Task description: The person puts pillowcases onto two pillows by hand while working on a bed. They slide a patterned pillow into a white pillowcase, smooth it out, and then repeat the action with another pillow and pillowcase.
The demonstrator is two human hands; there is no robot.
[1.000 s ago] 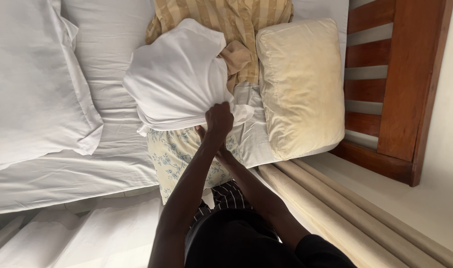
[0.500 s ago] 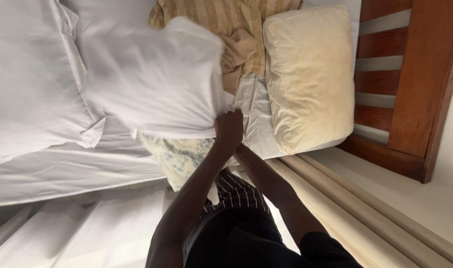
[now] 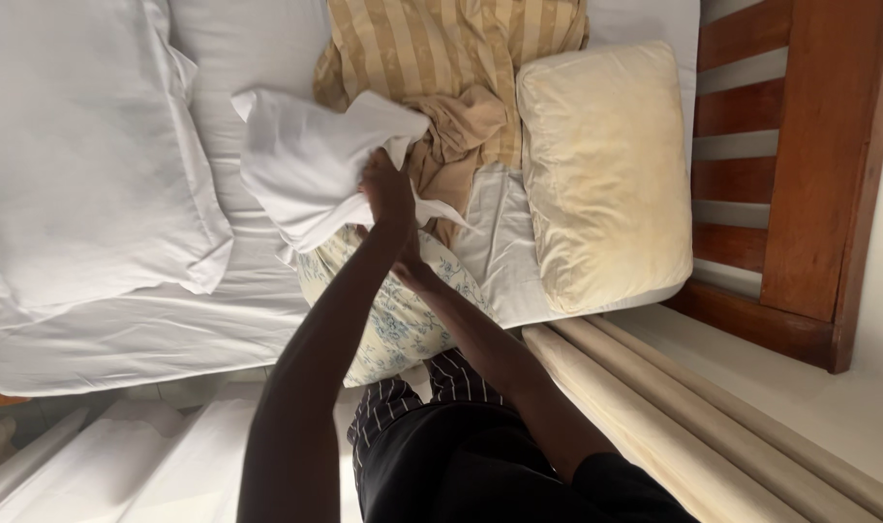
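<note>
Left hand [image 3: 387, 189] clenched on bunched white pillowcase [image 3: 311, 165], lifted over floral pillow [image 3: 393, 310] at mattress's near edge. Right hand [image 3: 403, 260] mostly hidden beneath the left forearm, apparently gripping the floral pillow; grip unclear. Striped tan cloth [image 3: 441, 58] just beyond. Yellowed bare pillow [image 3: 606, 174] right; white pillow [image 3: 83, 145] left.

White pillowcase [image 3: 311, 165] bunched up and drawn further off floral pillow [image 3: 398, 310]; more floral fabric exposed below left hand [image 3: 387, 189], which was raised toward striped cloth [image 3: 441, 48].
</note>
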